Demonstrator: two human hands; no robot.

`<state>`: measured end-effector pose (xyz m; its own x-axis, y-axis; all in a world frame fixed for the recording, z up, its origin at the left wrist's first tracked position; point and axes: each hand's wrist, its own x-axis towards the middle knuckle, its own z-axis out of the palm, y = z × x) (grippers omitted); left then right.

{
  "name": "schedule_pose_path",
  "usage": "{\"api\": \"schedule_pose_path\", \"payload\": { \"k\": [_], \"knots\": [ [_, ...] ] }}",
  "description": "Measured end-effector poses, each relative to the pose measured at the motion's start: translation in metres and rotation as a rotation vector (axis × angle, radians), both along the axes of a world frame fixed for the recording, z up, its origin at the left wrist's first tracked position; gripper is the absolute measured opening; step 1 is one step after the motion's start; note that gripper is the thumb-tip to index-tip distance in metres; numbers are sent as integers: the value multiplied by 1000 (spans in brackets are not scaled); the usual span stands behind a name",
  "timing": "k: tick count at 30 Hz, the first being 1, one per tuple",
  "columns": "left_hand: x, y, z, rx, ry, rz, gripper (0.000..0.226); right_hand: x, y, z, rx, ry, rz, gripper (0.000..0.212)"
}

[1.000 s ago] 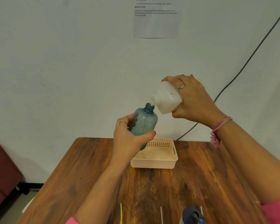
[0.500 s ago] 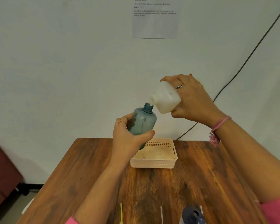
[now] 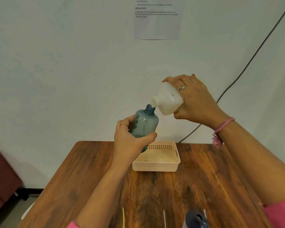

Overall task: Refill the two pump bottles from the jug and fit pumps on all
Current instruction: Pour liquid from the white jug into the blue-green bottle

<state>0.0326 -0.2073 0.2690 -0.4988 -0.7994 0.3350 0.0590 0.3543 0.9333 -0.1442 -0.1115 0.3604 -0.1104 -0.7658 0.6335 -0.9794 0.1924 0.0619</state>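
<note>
My left hand [image 3: 129, 142] grips a translucent blue pump bottle [image 3: 144, 124] in the air above the table, its open neck leaning up and to the right. My right hand [image 3: 196, 99] holds the white jug [image 3: 168, 100] tipped down to the left, and the jug's open mouth sits just over the blue bottle's neck. A little white liquid shows at the jug's lip. At the bottom edge a dark blue bottle [image 3: 196, 219] with an open mouth is partly cut off. Thin pump tubes [image 3: 123, 217] lie on the table near the front edge.
A pale plastic basket [image 3: 156, 167] stands on the wooden table [image 3: 204, 178] below the bottles, against the wall. A black cable [image 3: 247, 65] runs down the wall at right. A paper sheet [image 3: 156, 28] hangs on the wall. A dark red seat [image 3: 2, 176] is at left.
The jug's mouth has come down and left, closer over the blue bottle's neck, and the bottle has tilted slightly towards it. Both hands keep their holds.
</note>
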Motion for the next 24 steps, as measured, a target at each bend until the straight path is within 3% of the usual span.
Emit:
{"api": "schedule_pose_path", "payload": {
  "k": [24],
  "knots": [
    [4, -2, -1, 15, 1, 0, 72, 6, -3, 3, -3, 37, 10, 89]
  ]
}}
